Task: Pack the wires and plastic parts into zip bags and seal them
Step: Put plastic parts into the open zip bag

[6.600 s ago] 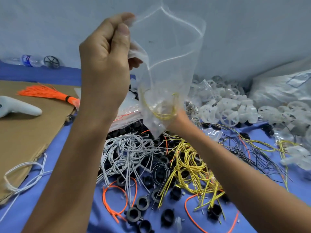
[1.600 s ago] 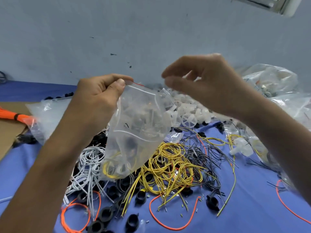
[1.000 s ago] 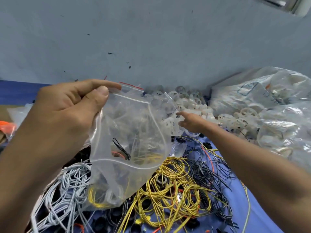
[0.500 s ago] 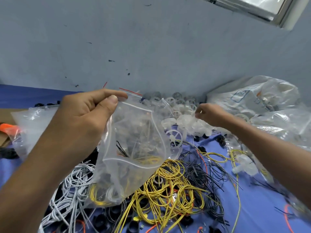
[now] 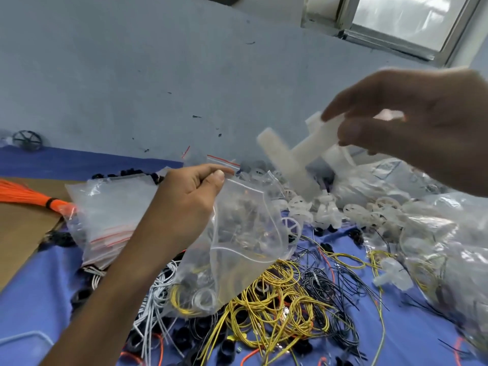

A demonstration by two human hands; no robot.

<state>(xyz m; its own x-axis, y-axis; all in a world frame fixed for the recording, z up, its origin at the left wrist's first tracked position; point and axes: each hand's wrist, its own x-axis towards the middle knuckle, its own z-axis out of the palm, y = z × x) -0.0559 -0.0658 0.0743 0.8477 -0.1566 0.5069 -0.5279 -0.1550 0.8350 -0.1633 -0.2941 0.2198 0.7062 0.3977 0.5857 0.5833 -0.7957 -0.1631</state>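
Observation:
My left hand (image 5: 188,200) pinches the rim of a clear zip bag (image 5: 237,249) and holds it up with its mouth gaping open. A yellow wire coil and a clear ring lie in the bag's bottom. My right hand (image 5: 422,130) is raised above and to the right of the bag, its fingers and thumb pinching a white T-shaped plastic part (image 5: 293,159). Below the bag lie tangled yellow wires (image 5: 274,307), white wires (image 5: 155,302) and black wires (image 5: 330,283).
A heap of white plastic wheels (image 5: 353,212) lies at the back. Filled plastic bags (image 5: 449,249) are piled on the right, a stack of flat zip bags (image 5: 108,217) on the left. An orange wire bundle (image 5: 29,196) rests on cardboard (image 5: 18,233). Black rings (image 5: 184,336) sit on the blue cloth (image 5: 412,334).
My right hand reached into the white parts heap, picked up the T-shaped part and lifted it up above the bag. My left hand kept holding the bag open.

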